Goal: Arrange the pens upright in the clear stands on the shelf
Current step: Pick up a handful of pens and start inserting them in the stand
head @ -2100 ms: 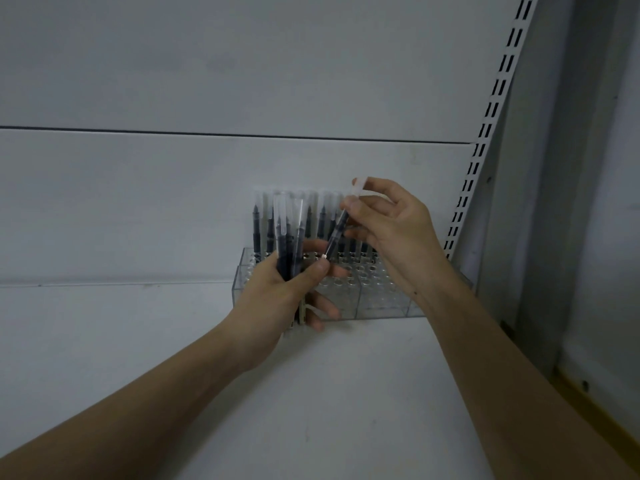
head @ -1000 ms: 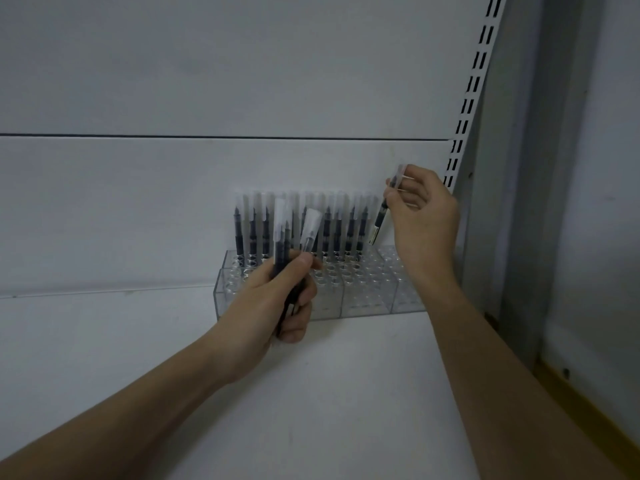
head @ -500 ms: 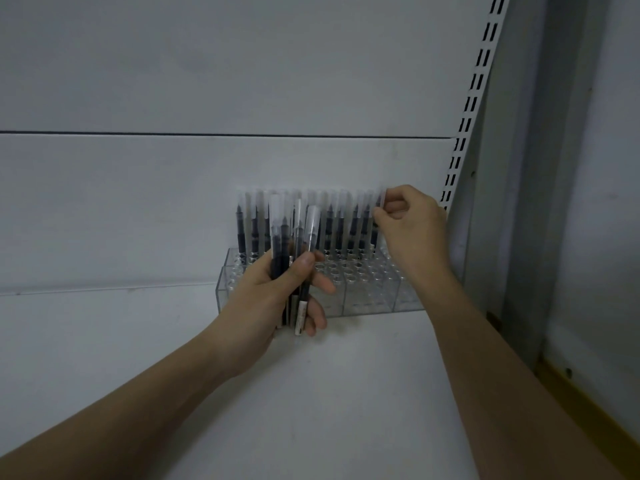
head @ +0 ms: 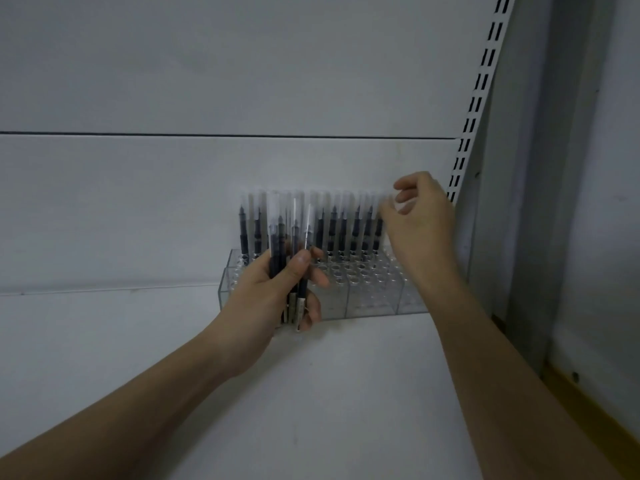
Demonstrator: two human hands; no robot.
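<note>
Against the back wall panel (head: pixel 173 202), on the white shelf (head: pixel 329 393), stand the clear stands (head: pixel 367 292), a row of transparent blocks with round holes in their tops. Left portion of the stands hidden behind the left hand (head: pixel 266 296); rightmost block partly covered by the right forearm. Number of blocks cannot be counted with certainty. Standing pens (head: pixel 343 230) fill the rear row, upright: dark barrels, frosted clear caps that fade into the wall, so cap tops are hard to make out. Front holes visible on the right show no pens.

Left hand grips a bundle of pens (head: pixel 287 258), thumb across the front, fingers curled behind; lower ends stick out below the palm. Count of the bundle unclear.

Right hand (head: pixel 422 220) sits at the right end of the row, fingers loosely curled, blurred; tips beside the last cap, contact cannot be judged. Slotted upright (head: pixel 479 88) runs up at right.
</note>
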